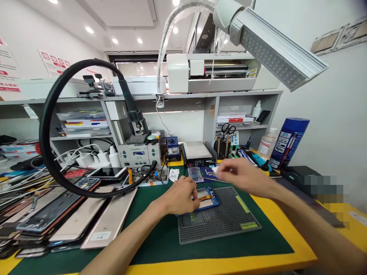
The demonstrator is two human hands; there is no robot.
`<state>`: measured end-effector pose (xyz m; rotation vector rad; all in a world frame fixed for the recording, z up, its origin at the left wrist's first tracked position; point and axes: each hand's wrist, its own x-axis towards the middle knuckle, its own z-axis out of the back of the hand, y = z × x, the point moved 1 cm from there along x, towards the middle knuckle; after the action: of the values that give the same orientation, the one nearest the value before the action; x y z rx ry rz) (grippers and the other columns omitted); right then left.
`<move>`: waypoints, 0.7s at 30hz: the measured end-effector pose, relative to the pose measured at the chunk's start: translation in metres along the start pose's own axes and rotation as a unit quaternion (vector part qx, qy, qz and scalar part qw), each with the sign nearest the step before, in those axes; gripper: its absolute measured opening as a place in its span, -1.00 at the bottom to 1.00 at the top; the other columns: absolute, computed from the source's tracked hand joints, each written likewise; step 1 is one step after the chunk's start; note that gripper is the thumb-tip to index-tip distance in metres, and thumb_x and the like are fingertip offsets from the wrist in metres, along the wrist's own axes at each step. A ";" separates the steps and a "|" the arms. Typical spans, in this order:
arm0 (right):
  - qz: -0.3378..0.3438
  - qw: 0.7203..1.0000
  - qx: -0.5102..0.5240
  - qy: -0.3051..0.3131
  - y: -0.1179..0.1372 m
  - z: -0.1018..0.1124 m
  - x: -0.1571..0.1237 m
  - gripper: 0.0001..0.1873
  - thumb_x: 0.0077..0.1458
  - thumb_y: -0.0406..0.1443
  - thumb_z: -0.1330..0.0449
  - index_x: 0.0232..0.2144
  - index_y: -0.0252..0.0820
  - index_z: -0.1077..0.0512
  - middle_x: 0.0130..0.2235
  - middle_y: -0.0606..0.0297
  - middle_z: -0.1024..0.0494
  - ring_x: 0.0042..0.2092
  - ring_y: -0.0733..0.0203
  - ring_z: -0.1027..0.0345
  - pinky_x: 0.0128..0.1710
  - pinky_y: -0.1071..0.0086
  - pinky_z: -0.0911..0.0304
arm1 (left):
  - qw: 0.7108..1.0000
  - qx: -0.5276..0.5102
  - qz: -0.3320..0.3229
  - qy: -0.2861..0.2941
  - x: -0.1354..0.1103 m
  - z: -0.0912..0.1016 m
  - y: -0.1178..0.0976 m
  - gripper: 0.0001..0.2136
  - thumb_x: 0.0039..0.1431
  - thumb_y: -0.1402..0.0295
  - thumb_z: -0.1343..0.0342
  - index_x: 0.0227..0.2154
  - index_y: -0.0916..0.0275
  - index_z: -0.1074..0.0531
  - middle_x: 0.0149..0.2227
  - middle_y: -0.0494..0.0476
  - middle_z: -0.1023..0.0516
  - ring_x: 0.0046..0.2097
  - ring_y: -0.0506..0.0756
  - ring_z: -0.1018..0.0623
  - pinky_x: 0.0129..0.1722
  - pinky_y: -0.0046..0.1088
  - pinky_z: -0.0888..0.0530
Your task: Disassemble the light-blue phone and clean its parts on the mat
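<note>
An opened blue phone (208, 198) lies on a grey perforated work mat (226, 221) near the middle of the bench, with an orange flex cable showing inside it. My left hand (180, 196) rests on the phone's left end, fingers curled and pressing it down. My right hand (243, 175) hovers above and behind the phone, blurred by motion, its fingers pinched on a small white thing I cannot make out. A small packet of parts (195, 173) lies just behind the phone.
Rows of phones and back covers (71, 214) fill the left of the green mat (160, 236). A black hose loop (46, 126), hot-air station (139, 152) and heating plate (197, 152) stand behind. A blue can (288, 141) and tools sit at right; a lamp (275, 46) hangs overhead.
</note>
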<state>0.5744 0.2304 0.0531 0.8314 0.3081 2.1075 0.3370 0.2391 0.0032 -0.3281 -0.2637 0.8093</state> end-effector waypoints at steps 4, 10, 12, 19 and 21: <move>-0.012 0.982 -0.012 0.189 -0.013 -0.027 0.012 -0.56 0.11 -0.21 -0.37 0.03 -0.19 -0.49 -0.05 0.11 -0.59 -0.12 0.05 -0.53 -0.21 0.22 -0.46 | 0.999 -0.042 0.011 -0.013 0.000 0.004 0.001 -0.80 0.28 0.24 -0.17 -0.17 0.26 -0.50 -0.01 0.19 -0.53 0.01 0.18 -0.52 -0.01 -0.13 -0.49; -0.042 0.962 -0.016 0.269 -0.017 -0.037 0.008 -0.12 -0.11 -0.09 -0.46 0.25 -0.14 -0.35 0.19 -0.02 -0.46 0.20 -0.31 -0.30 0.11 -0.07 -0.28 | 0.991 -0.120 0.040 -0.046 -0.003 0.013 0.005 -0.73 0.21 0.17 -0.14 -0.55 0.18 -0.44 -0.04 0.21 -0.55 0.07 0.25 -0.49 0.02 -0.22 -0.42; -0.051 0.960 -0.017 0.276 -0.017 -0.036 0.006 -0.10 -0.09 -0.10 -0.44 0.28 -0.14 -0.31 0.22 -0.04 -0.43 0.22 -0.31 -0.26 0.13 -0.09 -0.24 | 0.987 -0.141 0.049 -0.052 -0.004 0.014 0.005 -0.72 0.21 0.13 -0.14 -0.53 0.17 -0.44 -0.02 0.21 -0.55 0.07 0.25 -0.50 0.01 -0.21 -0.41; -0.033 0.963 -0.017 0.265 -0.008 -0.036 0.003 -0.20 -0.05 -0.21 -0.39 0.25 -0.14 -0.31 0.15 0.06 -0.44 0.18 -0.17 -0.31 0.11 0.09 -0.28 | 0.976 -0.198 0.060 -0.071 -0.005 0.014 0.004 -0.71 0.21 0.11 -0.16 -0.53 0.17 -0.43 -0.11 0.14 -0.59 -0.03 0.23 -0.55 -0.04 -0.24 -0.41; -0.022 0.968 -0.018 0.250 -0.003 -0.036 -0.001 -0.27 -0.05 -0.27 -0.36 0.20 -0.11 -0.33 0.09 0.13 -0.45 0.10 -0.08 -0.37 0.05 0.16 -0.31 | 0.971 -0.220 0.062 -0.077 -0.006 0.016 0.003 -0.70 0.22 0.11 -0.15 -0.54 0.17 -0.43 -0.14 0.11 -0.59 -0.06 0.20 -0.56 -0.06 -0.27 -0.41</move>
<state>0.5528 0.2337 0.0245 0.2541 0.5427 2.2512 0.3258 0.2396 0.0161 -0.7053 -0.5752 0.8981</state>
